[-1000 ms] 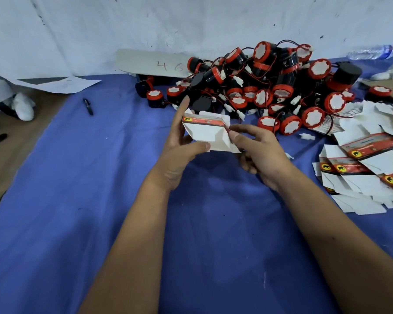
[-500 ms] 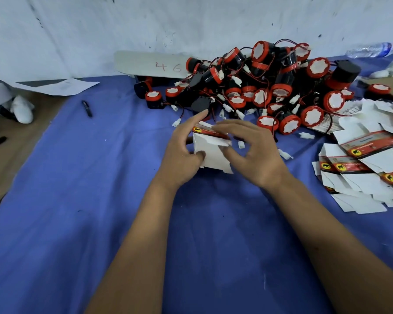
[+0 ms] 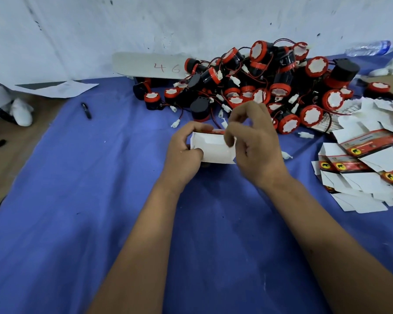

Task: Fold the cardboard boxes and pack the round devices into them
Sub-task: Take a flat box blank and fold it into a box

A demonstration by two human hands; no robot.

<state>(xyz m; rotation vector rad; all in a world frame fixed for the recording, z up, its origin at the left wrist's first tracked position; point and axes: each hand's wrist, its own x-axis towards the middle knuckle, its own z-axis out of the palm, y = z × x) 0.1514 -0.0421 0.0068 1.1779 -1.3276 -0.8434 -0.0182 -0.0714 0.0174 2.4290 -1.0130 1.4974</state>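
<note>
- Lifted since half a second ago, the right hand [image 3: 256, 143] now hovers over the box instead of pressing flat on it, while the left hand has curled round the box's near-left end.
- Two bare forearms reach in from the bottom edge across the blue cloth [image 3: 77, 223] that covers the worktop.
- The left hand [image 3: 186, 150] grips the small cardboard box [image 3: 213, 148], thumb on its white near face and fingers [image 3: 195, 127] wrapped over the red-printed far edge.
- The right hand's fingers are loosely bent and hold nothing; the index tip hangs at the box's right end, and contact cannot be judged.
- To the right, a loose heap of flat box blanks [image 3: 368, 164], white with red-and-yellow printed bands, lies on the cloth.
- Beyond the hands, a pile of round devices [image 3: 270, 87], black bodies with red rims, white faces and trailing wires with white plugs, sits against the wall.
- A grey card marked "46" [image 3: 150, 65] leans behind the pile's left side.
- A black pen [image 3: 86, 111] lies farther left on the cloth, near a sheet of paper [image 3: 57, 88].
- A plastic bottle [image 3: 368, 48] lies at far right.
</note>
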